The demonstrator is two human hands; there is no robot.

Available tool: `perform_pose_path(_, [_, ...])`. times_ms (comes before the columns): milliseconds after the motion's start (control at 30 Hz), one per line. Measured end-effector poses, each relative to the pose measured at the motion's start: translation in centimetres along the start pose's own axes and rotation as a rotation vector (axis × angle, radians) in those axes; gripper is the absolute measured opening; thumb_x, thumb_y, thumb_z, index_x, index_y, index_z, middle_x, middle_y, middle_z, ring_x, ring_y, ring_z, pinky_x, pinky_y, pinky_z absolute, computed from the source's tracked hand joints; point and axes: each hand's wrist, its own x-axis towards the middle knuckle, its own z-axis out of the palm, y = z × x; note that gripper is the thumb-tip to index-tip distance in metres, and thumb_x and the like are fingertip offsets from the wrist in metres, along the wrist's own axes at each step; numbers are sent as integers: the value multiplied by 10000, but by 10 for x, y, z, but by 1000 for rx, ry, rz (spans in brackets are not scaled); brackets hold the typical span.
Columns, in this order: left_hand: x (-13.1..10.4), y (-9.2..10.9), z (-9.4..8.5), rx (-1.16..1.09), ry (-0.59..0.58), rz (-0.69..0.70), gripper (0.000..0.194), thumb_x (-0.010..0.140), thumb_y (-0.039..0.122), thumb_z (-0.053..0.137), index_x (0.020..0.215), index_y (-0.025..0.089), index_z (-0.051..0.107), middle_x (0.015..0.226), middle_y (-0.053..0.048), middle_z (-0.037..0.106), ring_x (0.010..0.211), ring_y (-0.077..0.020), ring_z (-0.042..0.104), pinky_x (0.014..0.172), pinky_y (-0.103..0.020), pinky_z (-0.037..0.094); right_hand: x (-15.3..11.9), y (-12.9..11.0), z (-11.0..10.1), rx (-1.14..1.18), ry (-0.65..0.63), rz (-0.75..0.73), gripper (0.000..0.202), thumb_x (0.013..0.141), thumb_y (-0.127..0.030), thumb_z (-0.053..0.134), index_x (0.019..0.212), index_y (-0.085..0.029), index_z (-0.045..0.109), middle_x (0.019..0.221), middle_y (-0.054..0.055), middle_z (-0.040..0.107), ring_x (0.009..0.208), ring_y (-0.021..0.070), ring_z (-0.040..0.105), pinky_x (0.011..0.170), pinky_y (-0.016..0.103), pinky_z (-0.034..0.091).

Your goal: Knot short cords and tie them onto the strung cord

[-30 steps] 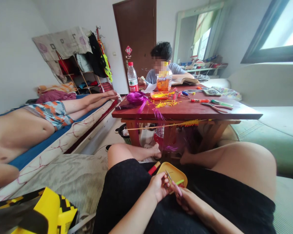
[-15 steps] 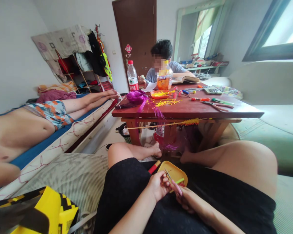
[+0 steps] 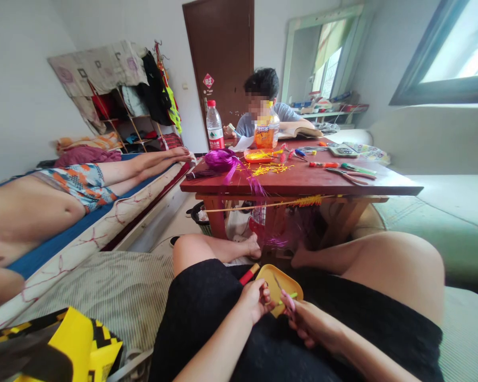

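Note:
Pink-handled scissors (image 3: 289,300) are in my right hand (image 3: 306,318), their blades pointing up and left over a yellow tray (image 3: 269,271) on my lap. Just left of them, my left hand (image 3: 257,300) has its fingers curled together; what they pinch is too small to make out. A bright green piece (image 3: 287,298) shows between the hands, above the tray. Beside the tray's left edge lies a red tube (image 3: 248,275) with a tan end.
Ahead stands a red-brown table (image 3: 207,183) with purple strands (image 3: 222,161), yellow pieces (image 3: 271,169), pliers (image 3: 348,175) and bottles. A person (image 3: 261,87) sits behind it with an open book. Another person (image 3: 43,207) lies on the left bed.
My right hand and the scissors have moved slightly right, away from my left hand. The view has shifted a little.

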Motion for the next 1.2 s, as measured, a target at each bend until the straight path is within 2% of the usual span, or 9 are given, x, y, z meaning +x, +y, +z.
perform_pose_path(100, [-19, 13, -1, 29, -28, 39, 228, 866, 296, 465, 725, 131, 536, 584, 39, 494, 470, -71, 457, 481, -219, 412, 10, -7, -25, -294, 123, -62, 336, 869, -435, 410, 812, -142, 565, 739, 11, 586, 616, 129, 551, 541, 258, 448])
perform_pose_path(233, [-44, 25, -1, 23, -99, 103, 313, 855, 269, 476, 566, 151, 452, 447, 63, 386, 420, -64, 398, 500, -209, 376, 33, -18, -41, -661, 234, -142, 252, 851, -291, 535, 1066, -162, 542, 1097, 60, 562, 924, 190, 569, 779, 397, 474])
perform_pose_path(400, [-58, 24, -3, -5, -151, 113, 325, 834, 274, 503, 539, 151, 444, 441, 49, 402, 430, -71, 400, 517, -211, 360, 53, -19, -31, -937, 218, -278, 274, 855, -287, 530, 1104, -170, 529, 1129, 65, 552, 945, 199, 570, 782, 399, 482])
perform_pose_path(600, [-66, 22, 0, -67, -234, 98, 327, 842, 243, 469, 530, 152, 438, 433, 53, 373, 446, -73, 393, 538, -208, 367, 43, 1, -3, -1101, 58, -504, 236, 869, -280, 509, 1073, -167, 548, 1093, 61, 576, 916, 184, 580, 780, 391, 485])
perform_pose_path(733, [-80, 23, 9, -76, -302, 129, 295, 808, 250, 526, 540, 145, 462, 441, 50, 384, 464, -78, 403, 553, -217, 377, 39, 6, 20, -1130, 84, -556, 237, 870, -271, 508, 1079, -167, 547, 1114, 66, 569, 942, 190, 573, 799, 400, 479])
perform_pose_path(833, [-91, 24, 14, -68, -344, 179, 266, 747, 264, 611, 547, 140, 487, 450, 47, 397, 472, -82, 405, 555, -226, 378, 36, 4, 24, -1118, 131, -564, 201, 869, -249, 510, 1042, -162, 568, 1109, 59, 577, 974, 192, 563, 835, 416, 457])
perform_pose_path(933, [-101, 22, 16, -68, -390, 226, 266, 693, 284, 672, 550, 137, 503, 456, 48, 400, 478, -83, 402, 561, -234, 377, 25, 2, 10, -1075, 169, -537, 149, 822, -127, 537, 954, -132, 606, 975, 87, 647, 946, 214, 582, 817, 386, 448])
perform_pose_path(1067, [-110, 18, 20, -65, -441, 243, 263, 696, 290, 675, 561, 135, 512, 463, 49, 398, 486, -83, 406, 567, -240, 370, -5, -4, -29, -950, 243, -462, 238, 742, -27, 448, 910, -92, 604, 723, 140, 678, 753, 256, 630, 685, 347, 446])
perform_pose_path(1200, [-116, 16, 26, -41, -461, 233, 271, 691, 303, 679, 565, 138, 504, 452, 57, 383, 477, -80, 396, 560, -241, 361, -44, -17, -49, -606, 250, -496, 277, 823, -139, 332, 999, -176, 543, 900, 68, 669, 803, 177, 612, 704, 262, 455])
